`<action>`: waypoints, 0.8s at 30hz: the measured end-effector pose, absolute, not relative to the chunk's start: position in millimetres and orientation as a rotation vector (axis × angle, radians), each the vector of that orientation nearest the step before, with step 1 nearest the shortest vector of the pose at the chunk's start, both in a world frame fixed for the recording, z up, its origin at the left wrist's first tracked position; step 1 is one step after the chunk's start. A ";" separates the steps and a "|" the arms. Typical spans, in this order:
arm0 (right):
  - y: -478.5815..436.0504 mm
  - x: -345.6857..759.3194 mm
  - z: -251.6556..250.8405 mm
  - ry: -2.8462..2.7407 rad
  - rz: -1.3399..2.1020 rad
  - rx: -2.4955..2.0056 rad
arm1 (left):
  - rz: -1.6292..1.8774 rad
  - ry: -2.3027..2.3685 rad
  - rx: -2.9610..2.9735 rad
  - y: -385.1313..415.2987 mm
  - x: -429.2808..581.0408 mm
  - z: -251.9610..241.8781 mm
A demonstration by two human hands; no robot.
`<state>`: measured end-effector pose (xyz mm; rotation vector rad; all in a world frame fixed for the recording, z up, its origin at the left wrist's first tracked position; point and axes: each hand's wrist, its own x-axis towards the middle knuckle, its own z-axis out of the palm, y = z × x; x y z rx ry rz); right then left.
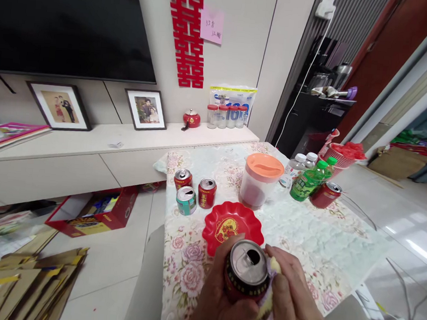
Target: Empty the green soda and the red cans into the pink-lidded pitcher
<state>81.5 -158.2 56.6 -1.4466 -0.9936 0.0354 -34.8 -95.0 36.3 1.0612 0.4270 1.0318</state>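
My left hand (214, 299) is wrapped round an opened red drink can (247, 270), its silver top facing me. In my right hand (294, 301) is a yellow cloth with a purple edge (269, 299), pressed against the can's right side. Just beyond the can lies a red scalloped plate (215, 220) with a gold picture in its middle; the can and my hands cover its near edge. To the left of the plate stand two red cans (207, 193) and a short teal can (186, 201), all opened.
A clear tub with an orange lid (258, 181) stands behind the plate on the flowered tablecloth (188, 272). Farther right are green bottles (304, 183), clear white-capped bottles (295, 167) and another red can (326, 195). Flattened cardboard (38, 284) lies on the floor at left.
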 end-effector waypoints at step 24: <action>-148.1 43.9 22.9 -0.764 0.203 -1.452 | 1.347 0.608 1.296 -84.3 -35.0 31.2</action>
